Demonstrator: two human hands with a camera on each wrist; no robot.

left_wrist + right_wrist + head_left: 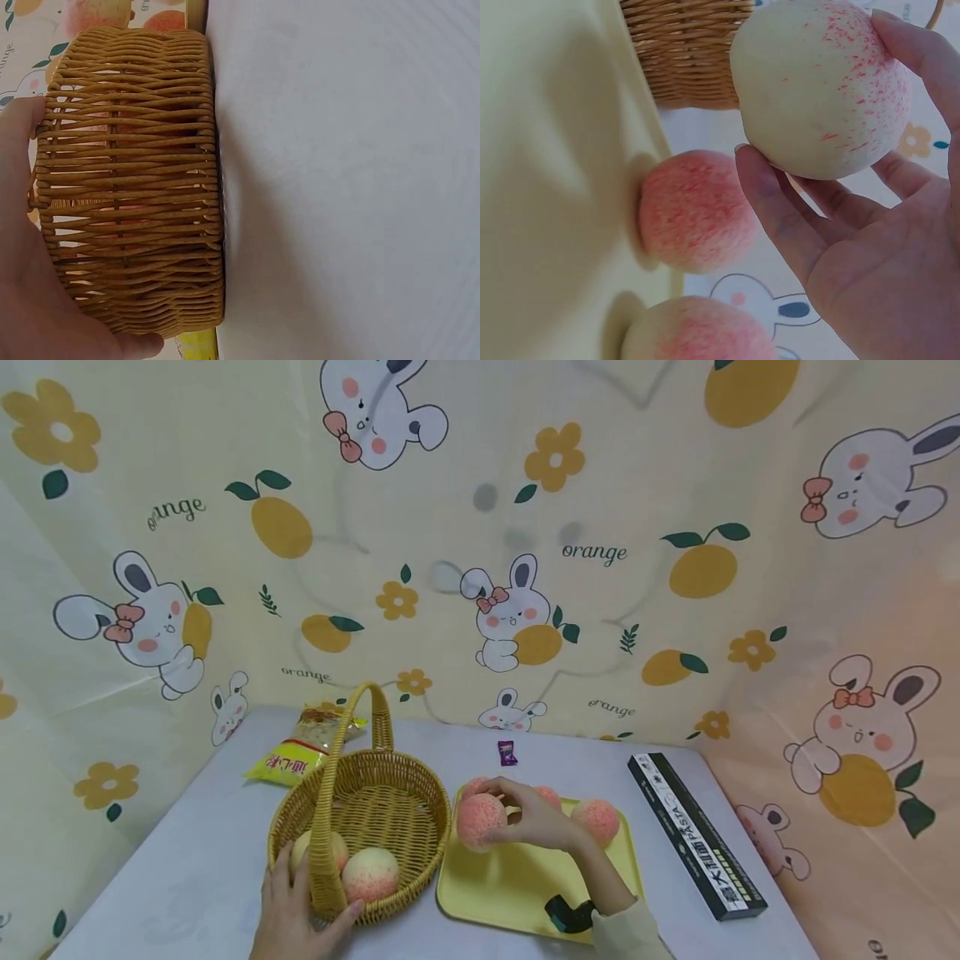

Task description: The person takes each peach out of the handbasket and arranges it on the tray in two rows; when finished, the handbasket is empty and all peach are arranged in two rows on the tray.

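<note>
My right hand (540, 818) holds a pink-and-cream peach (482, 823) by its sides, raised over the left part of a yellow tray (510, 893). The right wrist view shows the thumb and fingertips round this peach (817, 90). Other peaches (596, 821) lie along the tray's far side, partly hidden by the hand. To the left stands a wicker basket (390, 814) with a tall handle; two peaches (371, 875) sit in its near part. My left hand (300, 914) grips the basket's near-left side, fingers over the rim and thumb along the outer wall.
Behind the basket lies a yellow snack bag (288, 760). A small purple packet (507, 752) is beyond the tray. On the right, a long black pasta box (697, 835) lies at a slant. Patterned cloth (450, 527) rises behind the white table.
</note>
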